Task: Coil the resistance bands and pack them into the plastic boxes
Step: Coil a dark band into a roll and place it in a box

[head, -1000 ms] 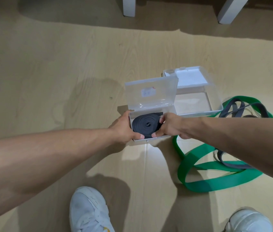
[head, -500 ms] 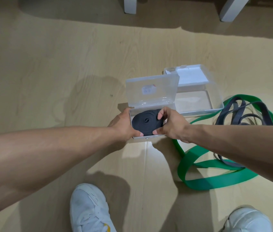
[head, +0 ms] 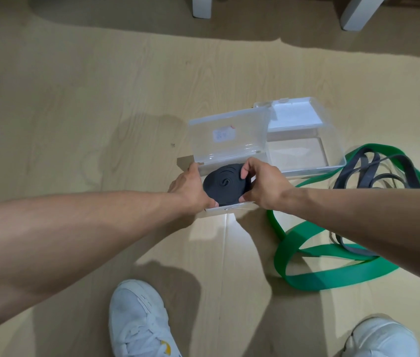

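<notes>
**Black coil held in the near box**

Head view: at frame centre, the black coil (head: 223, 186) sits in the near box (head: 232, 211), whose lid (head: 226, 137) stands open. The left hand (head: 189, 188) curls round the coil's left edge; the right hand (head: 261, 185) pinches its right side. A second open box (head: 306, 161) lies just behind, to the right. Loose green band (head: 314, 276) and grey band (head: 373, 171) lie tangled at right. White shoes (head: 136, 320) show below.

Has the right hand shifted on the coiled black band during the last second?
Yes. The right hand moved its fingers up over the coiled black band, toward the small box's lid.
</notes>
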### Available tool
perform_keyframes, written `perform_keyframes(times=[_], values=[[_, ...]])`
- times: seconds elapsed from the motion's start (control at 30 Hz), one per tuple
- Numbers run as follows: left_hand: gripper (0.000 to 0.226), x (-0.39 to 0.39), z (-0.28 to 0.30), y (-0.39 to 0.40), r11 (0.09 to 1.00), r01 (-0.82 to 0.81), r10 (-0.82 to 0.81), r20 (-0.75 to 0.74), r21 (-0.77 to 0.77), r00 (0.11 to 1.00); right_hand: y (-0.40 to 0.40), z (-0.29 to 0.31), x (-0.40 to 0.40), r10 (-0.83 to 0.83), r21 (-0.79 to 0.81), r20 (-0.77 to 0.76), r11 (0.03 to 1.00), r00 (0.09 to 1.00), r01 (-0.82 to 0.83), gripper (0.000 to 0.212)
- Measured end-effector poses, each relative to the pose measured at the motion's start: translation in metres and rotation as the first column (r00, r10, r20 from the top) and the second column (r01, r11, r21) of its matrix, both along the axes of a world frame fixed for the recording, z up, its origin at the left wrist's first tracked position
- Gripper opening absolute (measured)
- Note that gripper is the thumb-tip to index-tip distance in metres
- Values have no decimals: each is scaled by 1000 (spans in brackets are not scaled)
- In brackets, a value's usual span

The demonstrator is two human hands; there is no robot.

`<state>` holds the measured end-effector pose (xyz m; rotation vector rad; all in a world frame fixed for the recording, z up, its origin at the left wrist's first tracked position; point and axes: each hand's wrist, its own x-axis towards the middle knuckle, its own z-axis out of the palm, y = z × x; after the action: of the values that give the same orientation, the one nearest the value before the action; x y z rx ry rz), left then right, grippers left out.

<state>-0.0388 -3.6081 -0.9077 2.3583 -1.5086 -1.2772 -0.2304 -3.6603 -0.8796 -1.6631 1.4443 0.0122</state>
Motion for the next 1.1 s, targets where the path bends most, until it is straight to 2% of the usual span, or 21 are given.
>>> perform_keyframes(times=[0.1, 0.17, 0.23, 0.3, 0.37, 0.47, 0.5, 0.57, 0.6, 0.63, 0.67, 0.7, 0.77, 0.8, 0.87, 0.93, 1.03, 1.1], values=[[104, -2, 0, 0, 1000, 6, -6, 20, -9, 1000, -9, 6, 5, 131, 72, -186, 990, 974, -120, 47], [105, -1, 0, 1, 1000, 5, -5, 29, -15, 1000, -10, 11, 10, 244, 94, -303, 970, 921, -226, 56], [108, -2, 1, 1, 1000, -8, 8, 15, -9, 1000, -9, 16, 13, 292, 47, -354, 954, 888, -295, 61], [110, -1, 2, 2, 999, -36, 36, -12, -2, 999, -6, 20, 12, 325, -93, -387, 917, 863, -387, 51], [105, 0, 3, 3, 998, -60, 60, -43, 0, 997, -1, 24, 8, 349, -217, -393, 864, 851, -455, 37], [99, -6, 5, 10, 984, -170, 166, -72, -50, 983, 3, 27, 0, 345, -318, -313, 840, 885, -440, 24], [93, -11, 8, 13, 968, -231, 229, -31, -99, 973, 3, 28, -4, 333, -350, -281, 837, 900, -419, 22], [64, -18, 16, 21, 917, -288, 321, 81, -277, 944, 2, 30, -15, 296, -396, -217, 844, 930, -361, 19], [47, -21, 20, 25, 891, -228, 288, 102, -392, 952, 0, 31, -20, 272, -409, -191, 851, 943, -329, 18], [34, -23, 25, 27, 868, -104, 171, 95, -486, 981, -1, 33, -27, 246, -417, -177, 858, 953, -299, 18], [27, -26, 28, 29, 842, 55, -14, 79, -537, 997, -3, 33, -33, 222, -416, -175, 866, 959, -276, 19], [22, -30, 31, 28, 799, 243, -227, 99, -550, 969, -5, 33, -39, 203, -407, -182, 875, 962, -262, 19], [26, -41, 33, 23, 672, 603, -547, 261, -430, 796, -6, 32, -53, 193, -364, -216, 894, 957, -262, 21], [30, -48, 31, 18, 612, 716, -622, 354, -338, 698, -5, 32, -59, 203, -336, -235, 900, 951, -276, 21], [39, -59, 30, 8, 538, 818, -678, 471, -204, 564, 0, 32, -74, 234, -281, -246, 912, 941, -300, 20], [37, -66, 34, 2, 519, 851, -713, 504, -87, 486, 9, 32, -89, 270, -236, -248, 914, 930, -329, 18], [34, -66, 42, -6, 524, 852, -732, 519, 16, 440, 23, 29, -116, 348, -211, -315, 882, 883, -422, 20], [36, -63, 44, -9, 530, 846, -735, 533, 63, 420, 32, 28, -137, 331, -205, -335, 888, 882, -411, 23]])
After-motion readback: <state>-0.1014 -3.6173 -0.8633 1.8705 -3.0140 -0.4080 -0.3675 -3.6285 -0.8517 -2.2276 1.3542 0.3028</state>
